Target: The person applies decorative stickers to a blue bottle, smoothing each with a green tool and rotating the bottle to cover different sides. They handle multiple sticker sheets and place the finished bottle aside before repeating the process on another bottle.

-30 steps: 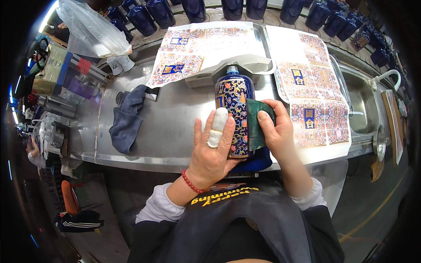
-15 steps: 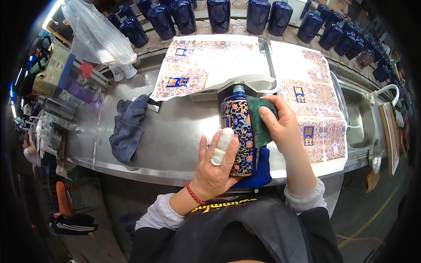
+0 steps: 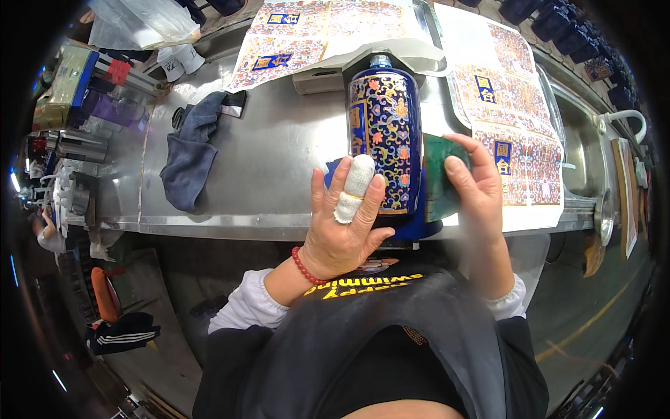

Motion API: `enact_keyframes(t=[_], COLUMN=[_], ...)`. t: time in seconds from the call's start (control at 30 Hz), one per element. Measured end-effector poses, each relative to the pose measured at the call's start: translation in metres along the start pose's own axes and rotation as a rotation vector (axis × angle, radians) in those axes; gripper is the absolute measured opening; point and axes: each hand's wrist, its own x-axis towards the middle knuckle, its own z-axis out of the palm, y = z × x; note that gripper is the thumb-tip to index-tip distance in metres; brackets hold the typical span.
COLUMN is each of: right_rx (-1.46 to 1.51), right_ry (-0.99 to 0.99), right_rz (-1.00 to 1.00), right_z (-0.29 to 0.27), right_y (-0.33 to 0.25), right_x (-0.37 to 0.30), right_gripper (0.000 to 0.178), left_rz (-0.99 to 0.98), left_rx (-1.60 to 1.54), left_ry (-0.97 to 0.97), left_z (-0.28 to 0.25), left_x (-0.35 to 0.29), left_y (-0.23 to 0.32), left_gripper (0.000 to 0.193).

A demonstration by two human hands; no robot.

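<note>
A dark blue bottle (image 3: 394, 150) with a clear neck lies with its neck pointing away from me. A floral decal in gold, red and white wraps its front, with a blue panel on the left. My left hand (image 3: 342, 216) is at its lower left, fingers spread and thumb apart; the fingertips overlap the bottle, and I cannot tell how firmly they touch. One finger wears a white cloth cover. My right hand (image 3: 481, 185) pinches a flat green scraper (image 3: 438, 174), held just right of the bottle. Blue cloth (image 3: 412, 229) shows under the bottle's base.
Decal sheets lie at the far left (image 3: 293, 35) and right (image 3: 520, 167) of the metal bench (image 3: 272, 150). A grey-blue cloth (image 3: 188, 157) rests on the left. A sink (image 3: 583, 164) is at the right. More blue bottles (image 3: 555, 28) stand behind.
The view has tilted nearer to me. My right hand and the scraper have come off the bottle's right side and moved down toward its base. My left thumb has parted from the bottle.
</note>
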Motion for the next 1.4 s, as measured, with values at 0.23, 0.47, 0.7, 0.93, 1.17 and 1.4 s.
enact_keyframes(t=[0.23, 0.47, 0.7, 0.93, 1.17, 1.4], right_rx=[-0.105, -0.065, -0.540, -0.430, -1.326, -1.240], right_ry=[0.006, 0.022, -0.077, 0.063, -0.432, -0.496], right_rz=[-0.089, -0.071, -0.294, -0.221, -1.065, -0.974], right_z=[-0.003, 0.000, 0.027, 0.015, 0.005, 0.007], right_y=[0.024, 0.015, -0.005, 0.001, -0.025, -0.034], right_x=[-0.004, -0.003, -0.019, -0.012, -0.021, -0.021], right_gripper=[0.027, 0.027, 0.033, 0.030, 0.034, 0.026], left_rz=[0.097, 0.233, -0.223, -0.165, -0.058, -0.123], left_rx=[0.147, 0.043, -0.052, -0.012, 0.223, 0.051], left_ry=[-0.061, -0.069, -0.061, 0.023, -0.056, 0.051], left_z=[-0.011, -0.007, -0.005, -0.006, -0.031, -0.008], left_x=[0.009, 0.019, 0.010, 0.018, 0.034, 0.037], left_y=[0.010, 0.017, -0.012, -0.021, -0.015, -0.025], left_gripper=[0.056, 0.038, 0.103, 0.100, 0.097, 0.115])
